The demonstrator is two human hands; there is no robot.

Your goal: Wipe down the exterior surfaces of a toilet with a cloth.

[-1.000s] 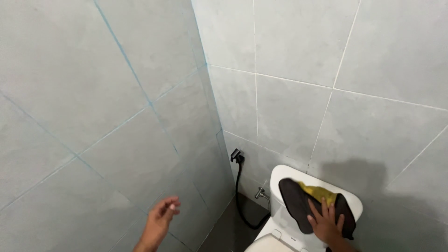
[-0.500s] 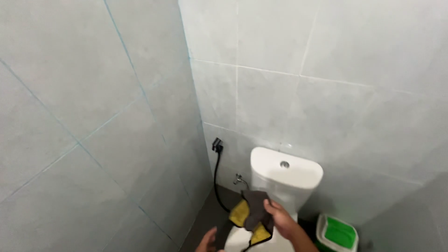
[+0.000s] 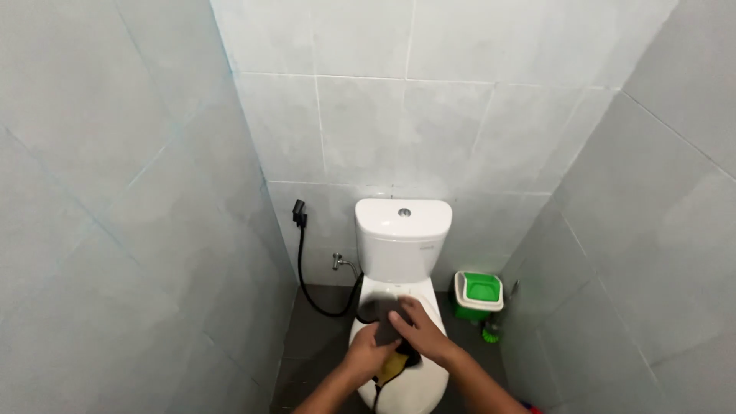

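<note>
Cloth (image 3: 387,337) — dark w/ yellow side, bunched over closed toilet lid (image 3: 402,383), both hands on it. Left hand (image 3: 368,354) grips from below, fingers curled into fabric; right hand (image 3: 418,331) on top, fingers closed round it. Step, I'd judge: refolding cloth. Next calls for flat clean face. Count: 1 cloth, 1 cistern (image 3: 404,238), 1 green-lidded bin (image 3: 479,294), 1 spray hose (image 3: 307,264).

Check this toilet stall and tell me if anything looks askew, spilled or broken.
Nothing stands out. The toilet tank sits square against the wall, its lid level. The black hose hangs from its holder, the green bin stands upright. Both hands, left and right, hold a dark and yellow cloth over the closed lid.
</note>
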